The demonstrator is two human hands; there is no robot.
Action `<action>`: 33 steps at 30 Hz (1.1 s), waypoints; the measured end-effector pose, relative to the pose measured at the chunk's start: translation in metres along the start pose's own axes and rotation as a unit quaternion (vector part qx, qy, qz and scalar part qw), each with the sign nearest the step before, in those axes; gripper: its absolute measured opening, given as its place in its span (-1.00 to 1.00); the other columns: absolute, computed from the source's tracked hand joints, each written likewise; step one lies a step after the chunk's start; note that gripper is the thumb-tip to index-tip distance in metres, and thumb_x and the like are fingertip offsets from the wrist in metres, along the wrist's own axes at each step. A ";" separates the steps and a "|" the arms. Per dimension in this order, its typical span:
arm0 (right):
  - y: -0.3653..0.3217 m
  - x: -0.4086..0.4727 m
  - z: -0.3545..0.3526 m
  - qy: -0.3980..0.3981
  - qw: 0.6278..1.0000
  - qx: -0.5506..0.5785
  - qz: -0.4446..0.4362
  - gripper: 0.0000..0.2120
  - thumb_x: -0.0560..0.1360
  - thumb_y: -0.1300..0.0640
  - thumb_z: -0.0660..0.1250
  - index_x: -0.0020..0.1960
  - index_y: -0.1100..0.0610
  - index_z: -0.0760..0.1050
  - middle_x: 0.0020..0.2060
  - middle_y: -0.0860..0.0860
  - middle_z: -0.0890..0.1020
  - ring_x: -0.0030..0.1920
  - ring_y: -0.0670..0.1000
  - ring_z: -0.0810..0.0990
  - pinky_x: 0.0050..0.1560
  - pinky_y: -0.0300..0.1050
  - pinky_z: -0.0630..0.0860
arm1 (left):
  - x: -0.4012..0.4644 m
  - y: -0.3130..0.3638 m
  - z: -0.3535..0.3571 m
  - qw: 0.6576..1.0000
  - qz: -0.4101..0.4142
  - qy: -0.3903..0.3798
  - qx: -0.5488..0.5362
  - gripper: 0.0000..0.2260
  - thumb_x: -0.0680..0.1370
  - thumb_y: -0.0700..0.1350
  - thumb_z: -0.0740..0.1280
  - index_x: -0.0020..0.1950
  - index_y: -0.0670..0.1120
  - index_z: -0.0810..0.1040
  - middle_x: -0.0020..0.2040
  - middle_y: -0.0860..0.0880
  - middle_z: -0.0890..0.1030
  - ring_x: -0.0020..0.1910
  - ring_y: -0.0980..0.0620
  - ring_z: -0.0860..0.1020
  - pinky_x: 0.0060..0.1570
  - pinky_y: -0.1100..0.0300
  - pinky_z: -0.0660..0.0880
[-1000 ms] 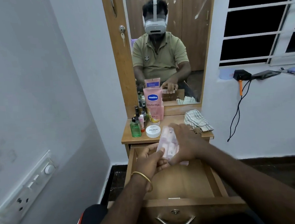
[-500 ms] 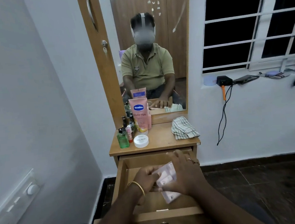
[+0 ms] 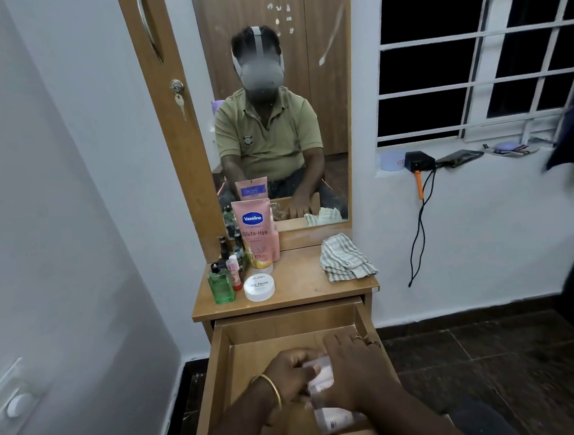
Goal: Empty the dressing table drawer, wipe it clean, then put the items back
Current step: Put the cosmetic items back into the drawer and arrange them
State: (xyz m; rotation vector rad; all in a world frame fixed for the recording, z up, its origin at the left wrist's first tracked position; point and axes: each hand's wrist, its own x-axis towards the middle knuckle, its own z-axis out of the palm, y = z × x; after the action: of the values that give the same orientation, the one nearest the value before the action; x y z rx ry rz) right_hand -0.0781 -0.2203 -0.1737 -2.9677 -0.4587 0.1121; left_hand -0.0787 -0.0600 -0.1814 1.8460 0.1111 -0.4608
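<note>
The wooden drawer [image 3: 222, 366] of the dressing table stands pulled out below me. Both hands are down inside it on a pale pink packet [image 3: 322, 376]. My left hand [image 3: 291, 371], with a gold bangle at the wrist, grips the packet's left side. My right hand [image 3: 356, 369], with rings, holds it from the right and covers most of it. The packet's lower end [image 3: 336, 419] shows against the drawer floor. On the tabletop [image 3: 301, 285] stand a pink Vaseline tube [image 3: 256, 233], a green bottle [image 3: 220, 286], small bottles and a white jar [image 3: 259, 287].
A striped cloth [image 3: 345, 257] lies crumpled on the tabletop's right side. The mirror [image 3: 276, 98] rises behind the table. A white wall closes in on the left, with a switch plate [image 3: 12, 407]. Dark tiled floor [image 3: 497, 372] lies to the right, under a barred window.
Both hands have carried the pink packet down from tabletop height into the drawer. My view has pulled back and tilted up, showing more of the mirror and window.
</note>
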 end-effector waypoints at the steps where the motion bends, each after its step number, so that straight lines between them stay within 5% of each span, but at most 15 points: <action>1: 0.000 0.000 0.000 -0.002 1.000 0.000 0.001 -0.11 0.21 -0.52 0.30 0.36 -0.04 0.26 0.34 0.00 0.41 0.30 0.09 0.42 0.30 0.09 0.33 | 0.001 -0.001 0.001 1.000 0.000 0.000 -0.002 -0.82 0.60 -0.22 0.29 0.13 -0.06 0.64 -0.18 -0.08 0.65 -0.37 0.08 0.59 -0.35 0.18 0.54; 11: 0.001 0.003 0.002 -0.078 0.996 0.028 0.011 -0.27 0.23 -0.47 0.35 0.22 -0.02 0.40 0.17 -0.03 0.55 0.16 0.05 0.52 0.28 0.09 0.33 | 0.006 -0.010 0.005 0.997 0.005 0.013 0.081 -0.91 0.53 -0.29 0.36 -0.06 -0.12 0.61 -0.23 -0.05 0.61 -0.38 0.07 0.56 -0.40 0.22 0.52; 17: -0.001 0.003 0.002 -0.111 0.994 0.023 0.007 -0.29 0.27 -0.46 0.33 0.23 -0.02 0.42 0.17 -0.03 0.54 0.17 0.06 0.50 0.26 0.12 0.31 | 0.012 -0.018 0.001 0.981 0.059 0.029 0.184 -0.76 0.48 -0.24 0.42 -0.24 0.11 0.60 -0.23 0.15 0.62 -0.25 0.28 0.55 -0.22 0.47 0.44; 21: -0.003 0.002 0.000 -0.119 0.993 0.007 0.010 -0.28 0.28 -0.52 0.27 0.18 0.01 0.46 0.12 -0.01 0.57 0.13 0.07 0.51 0.22 0.11 0.33 | 0.016 -0.027 0.001 0.975 0.064 -0.005 0.211 -0.88 0.42 -0.22 0.42 -0.14 -0.01 0.70 -0.22 0.00 0.67 -0.31 0.33 0.49 -0.21 0.44 0.42; 24: -0.005 0.001 -0.002 -0.129 0.992 -0.006 0.013 -0.28 0.28 -0.49 0.30 0.19 0.02 0.46 0.14 0.01 0.56 0.17 0.10 0.51 0.24 0.13 0.32 | 0.023 -0.033 -0.001 0.969 0.084 -0.042 0.227 -0.81 0.36 -0.12 0.35 -0.10 -0.11 0.68 -0.31 0.10 0.62 -0.28 0.29 0.51 -0.16 0.34 0.45; 28: -0.005 0.000 -0.002 -0.124 0.992 -0.018 0.017 -0.30 0.27 -0.48 0.32 0.17 0.02 0.47 0.13 0.02 0.54 0.15 0.10 0.51 0.20 0.10 0.35 | 0.032 -0.041 -0.004 0.971 0.068 -0.034 0.225 -0.70 0.35 -0.11 0.42 0.07 -0.10 0.68 -0.01 0.01 0.69 0.02 0.09 0.64 0.11 0.25 0.54; 33: -0.004 0.000 -0.003 -0.106 0.994 -0.001 0.022 -0.38 0.29 -0.45 0.27 0.11 -0.01 0.47 0.10 -0.01 0.53 0.12 0.05 0.50 0.15 0.03 0.38 | 0.020 -0.031 -0.003 0.974 0.070 -0.013 0.215 -0.63 0.38 -0.07 0.44 0.17 -0.09 0.63 0.01 0.02 0.65 -0.01 0.11 0.61 0.09 0.31 0.52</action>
State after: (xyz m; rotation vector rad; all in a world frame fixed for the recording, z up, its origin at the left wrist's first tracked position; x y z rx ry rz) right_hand -0.0789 -0.2167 -0.1705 -2.9815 -0.4174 0.4356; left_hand -0.0693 -0.0502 -0.2159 2.2530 -0.1473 -0.4335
